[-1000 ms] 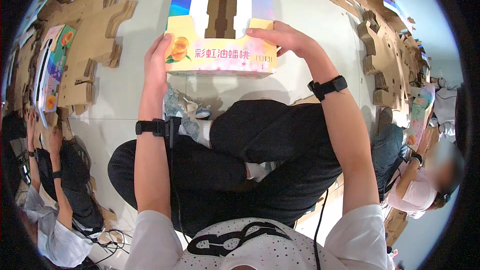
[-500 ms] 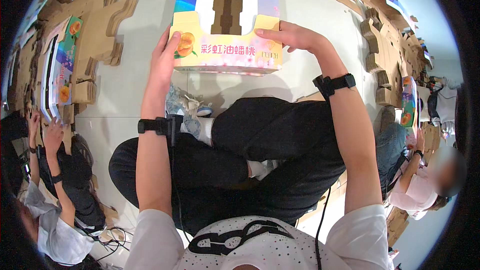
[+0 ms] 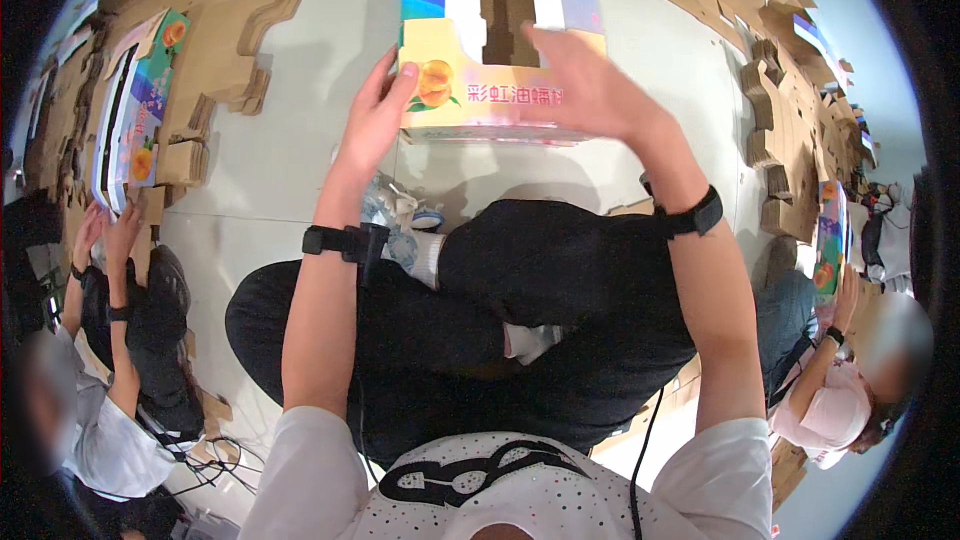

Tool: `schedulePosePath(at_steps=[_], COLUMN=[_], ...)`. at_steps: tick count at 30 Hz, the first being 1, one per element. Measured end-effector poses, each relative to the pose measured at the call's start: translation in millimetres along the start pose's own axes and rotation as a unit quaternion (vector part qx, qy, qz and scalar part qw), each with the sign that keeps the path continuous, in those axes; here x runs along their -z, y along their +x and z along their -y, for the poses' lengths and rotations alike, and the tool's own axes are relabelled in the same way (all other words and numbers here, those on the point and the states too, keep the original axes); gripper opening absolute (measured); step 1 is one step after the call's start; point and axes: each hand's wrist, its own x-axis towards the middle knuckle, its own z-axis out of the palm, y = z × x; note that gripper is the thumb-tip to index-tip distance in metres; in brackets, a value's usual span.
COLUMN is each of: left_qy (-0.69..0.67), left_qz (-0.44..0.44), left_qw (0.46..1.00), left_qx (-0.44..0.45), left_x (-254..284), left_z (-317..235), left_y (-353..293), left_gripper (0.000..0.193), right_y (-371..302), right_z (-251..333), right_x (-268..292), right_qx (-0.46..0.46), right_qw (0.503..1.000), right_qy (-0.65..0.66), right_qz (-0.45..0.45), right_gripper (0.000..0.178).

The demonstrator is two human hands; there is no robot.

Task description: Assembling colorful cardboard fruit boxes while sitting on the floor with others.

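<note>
A printed cardboard fruit box (image 3: pixel 560 40) stands on the floor ahead of me. Its yellow front panel has a peach picture and a cut-out, and its top shows white flaps with a brown gap between them. At the box's left front corner is my left hand (image 3: pixel 378 112), with the thumb on the front panel and the fingers along the side, closed on it. My right hand (image 3: pixel 600 90) is over the right part of the front panel and covers some of it. Motion blurs its fingers, so I cannot tell whether they touch the box.
Stacks of flat brown cardboard (image 3: pixel 225 60) lie to the left, and more cardboard (image 3: pixel 765 90) to the right. At the left a person handles a similar box (image 3: pixel 140 110); another person at the right holds a box (image 3: pixel 828 240). Crumpled clear plastic (image 3: pixel 380 205) lies by my foot.
My right hand has come off the box's right front corner and moved inward across the front panel. The box and my left hand appear farther right in view, as do the surroundings.
</note>
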Motion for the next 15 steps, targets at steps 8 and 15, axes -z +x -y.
schedulePosePath(at_steps=[8, 15], left_qy=[-0.022, -0.043], left_qz=[0.001, -0.003], left_qw=[1.000, 0.997], left_qx=[0.016, 0.069], left_x=[-3.4, 8.2], left_z=[0.5, 9.1], left_y=[0.6, 7.0], left_gripper=[0.067, 0.089], right_y=[3.2, -3.4], right_z=[31.1, 19.1], right_x=[-13.5, 16.4], right_qx=[-0.004, 0.006], right_qw=[0.986, 0.990], right_qy=[-0.142, -0.113], right_qz=[0.085, 0.082], right_gripper=[0.083, 0.071])
